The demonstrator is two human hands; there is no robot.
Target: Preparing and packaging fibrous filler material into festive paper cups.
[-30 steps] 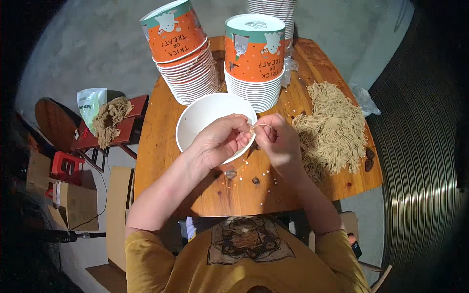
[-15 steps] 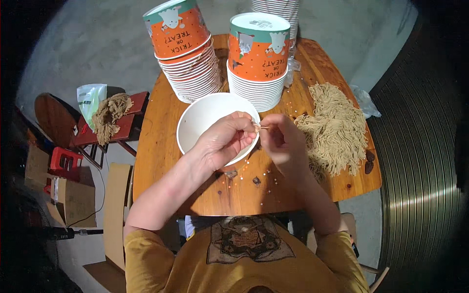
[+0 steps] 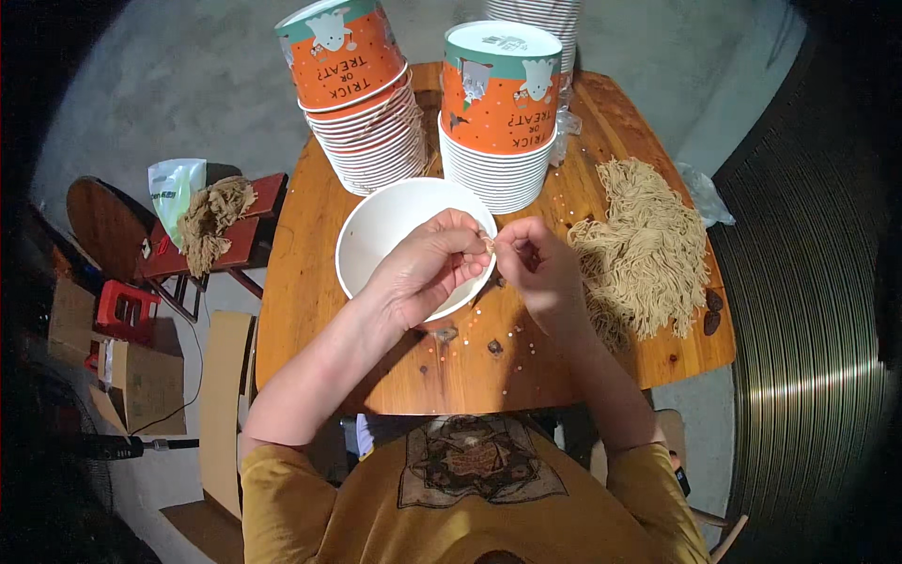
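Left hand (image 3: 427, 273) and right hand (image 3: 536, 263) are pinching a small bead (image 3: 488, 245) over the white bowl (image 3: 376, 235); keep fingertips narrow and steady.

The person wears a mustard-yellow T-shirt (image 3: 470, 508) with short sleeves (image 3: 282, 489) ending above the elbows, so both forearms are bare. On the chest sits a squarish dark print (image 3: 477, 461) with brown and cream ornament, its motif too distorted to make out. The left hand (image 3: 427, 268) and right hand (image 3: 537, 265) seem to carry no rings or watch.
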